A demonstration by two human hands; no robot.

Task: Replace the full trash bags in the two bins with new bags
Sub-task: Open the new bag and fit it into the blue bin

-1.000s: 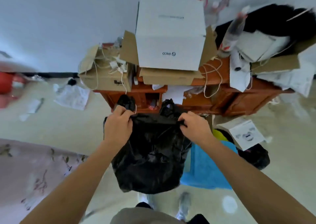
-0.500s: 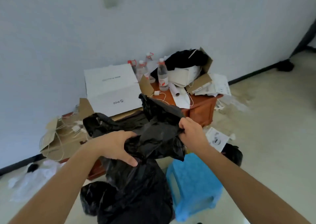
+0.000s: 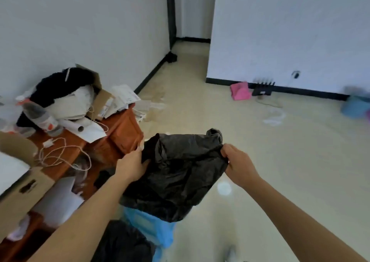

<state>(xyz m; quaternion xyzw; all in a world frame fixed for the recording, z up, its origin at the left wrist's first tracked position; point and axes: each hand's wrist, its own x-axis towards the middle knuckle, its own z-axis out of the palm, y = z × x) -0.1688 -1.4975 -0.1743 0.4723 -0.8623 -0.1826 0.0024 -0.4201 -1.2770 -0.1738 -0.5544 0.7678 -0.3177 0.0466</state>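
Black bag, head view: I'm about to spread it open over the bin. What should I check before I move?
1. Grip of left hand on black bag, left edge: ok.
2. Pinch of right hand on the right edge: ok.
3. Bag mouth open: not ok, crumpled, no opening shows.
4. Bag free of wooden cabinet: cannot tell, its left edge lies close beside the corner.
5. Bin below: cannot tell, blue plastic item is mostly hidden.

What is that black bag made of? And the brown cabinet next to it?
The black bag looks like thin plastic film, slightly glossy: it crumples into fine wrinkles between the left hand and right hand. The cabinet looks like reddish-brown wood, smooth and perhaps varnished, with a raised panel; it could be veneer.
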